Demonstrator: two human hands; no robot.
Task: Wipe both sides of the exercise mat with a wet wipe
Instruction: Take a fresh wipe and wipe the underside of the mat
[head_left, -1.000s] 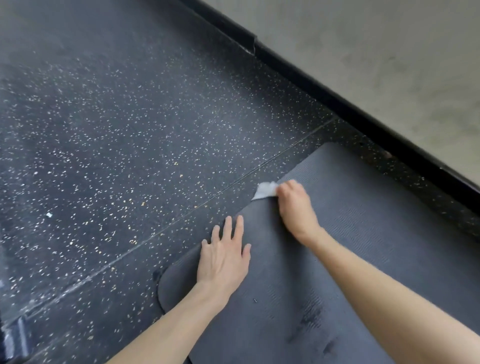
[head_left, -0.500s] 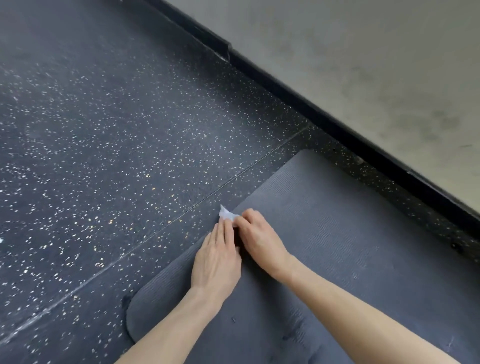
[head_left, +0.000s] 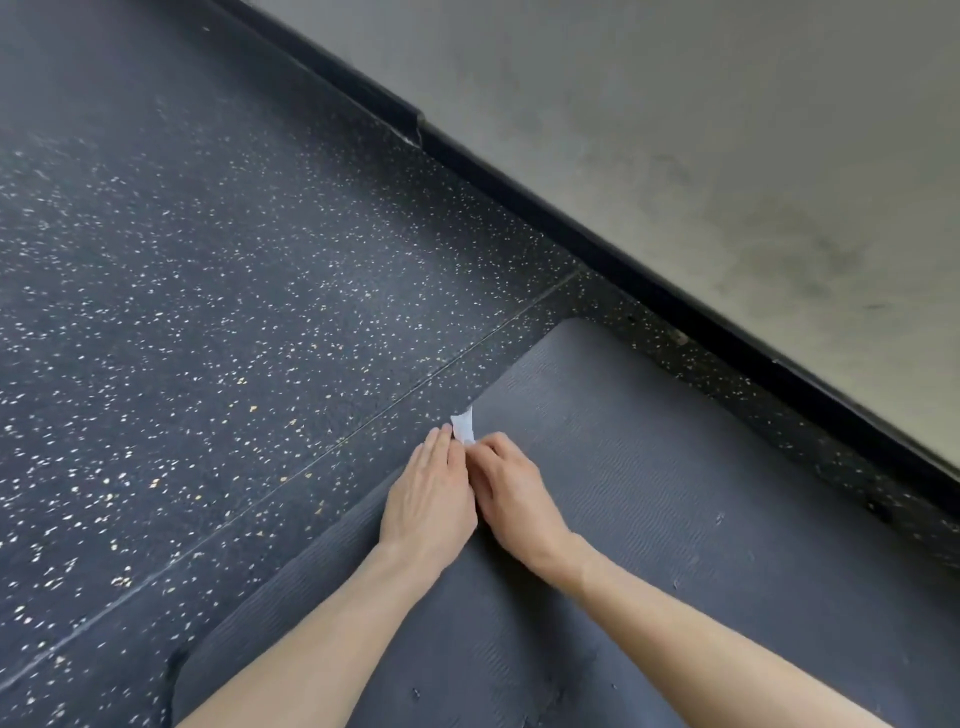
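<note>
- The exercise mat (head_left: 675, 493) is spread flat on the speckled rubber floor (head_left: 208, 312), its far edge running close beside the black skirting (head_left: 571, 208) of the wall (head_left: 727, 130).
- The wet wipe (head_left: 464, 427) is found at the mat's left-hand edge, about midway between that edge's two visible corners. It is bunched small and pokes out just beyond the fingertips.
- The wipe is pinched by the right hand (head_left: 514, 496), whose fingers are curled round it, with the knuckles over the mat.
- The left hand (head_left: 428, 501) is laid flat on the same edge with its fingers straight and together, and nothing is held in it. Its fingertips lie just beside the wipe; whether they touch it cannot be told.
- The mat's long axis is judged to run along the wall toward the lower right and out of view, so most of the unwiped surface lies to the right of the wipe, on the right hand's side.
- The upper face alone is shown; the underside is judged not yet reached.
- No container is seen in the view.
</note>
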